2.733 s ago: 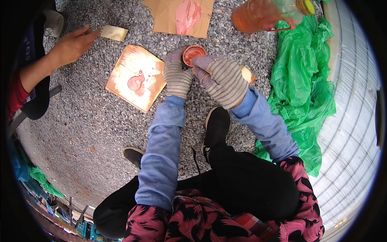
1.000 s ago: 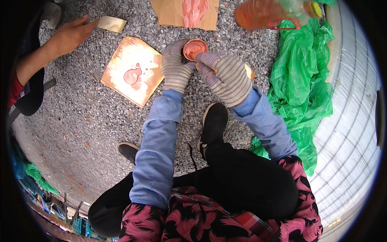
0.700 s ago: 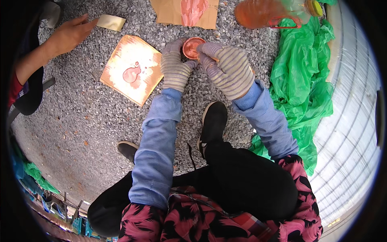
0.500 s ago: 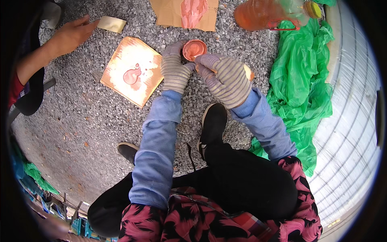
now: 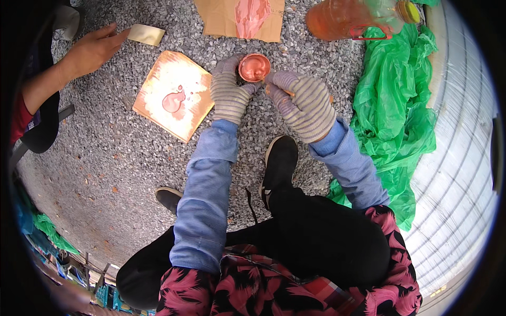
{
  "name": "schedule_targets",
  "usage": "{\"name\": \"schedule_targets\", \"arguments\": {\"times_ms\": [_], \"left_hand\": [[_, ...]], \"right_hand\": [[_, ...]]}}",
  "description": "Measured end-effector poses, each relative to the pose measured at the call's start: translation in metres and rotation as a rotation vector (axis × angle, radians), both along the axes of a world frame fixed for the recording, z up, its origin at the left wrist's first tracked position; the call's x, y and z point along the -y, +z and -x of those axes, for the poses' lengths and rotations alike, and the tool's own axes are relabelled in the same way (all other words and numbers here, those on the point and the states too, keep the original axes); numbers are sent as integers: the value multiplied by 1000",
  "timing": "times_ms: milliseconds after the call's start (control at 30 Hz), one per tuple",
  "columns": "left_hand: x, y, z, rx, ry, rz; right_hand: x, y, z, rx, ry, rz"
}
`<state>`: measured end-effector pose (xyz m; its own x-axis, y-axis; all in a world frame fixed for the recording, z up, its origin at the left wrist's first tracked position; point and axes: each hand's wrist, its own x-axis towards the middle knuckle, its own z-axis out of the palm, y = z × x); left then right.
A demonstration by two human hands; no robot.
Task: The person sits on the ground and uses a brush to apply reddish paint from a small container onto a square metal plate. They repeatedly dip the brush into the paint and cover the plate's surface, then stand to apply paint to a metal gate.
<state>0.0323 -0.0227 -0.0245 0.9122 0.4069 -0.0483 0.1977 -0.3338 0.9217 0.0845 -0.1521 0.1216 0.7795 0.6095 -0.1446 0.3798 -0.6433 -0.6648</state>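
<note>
While your left hand [image 5: 230, 89] cradles small cup [image 5: 254, 55] of reddish paste [image 5: 254, 66], right hand [image 5: 304, 101] pinches slim tool [image 5: 289, 93]; cup looks light, likely slick inside: hold around outside.

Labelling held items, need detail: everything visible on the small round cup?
The cup is round, open-topped, with a reddish rim and glossy red-pink contents, unevenly surfaced. Its mouth faces the camera; wall material is unclear. The gloved left hand grips its left side. The gloved right hand, holding a thin orange-brown tool, is beside its lower-right rim; tool contact is unclear. Whether it rests on the gravel can't be told.
</note>
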Motion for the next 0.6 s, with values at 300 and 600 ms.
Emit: {"name": "schedule_targets", "arguments": {"times_ms": [300,600], "left_hand": [[0,0,-1,-6,2,-20],[2,4,-3,-39,30,44]], "right_hand": [[-4,-6,-4,147,10,-91],[2,-4,-11,127,51,-36]]}}
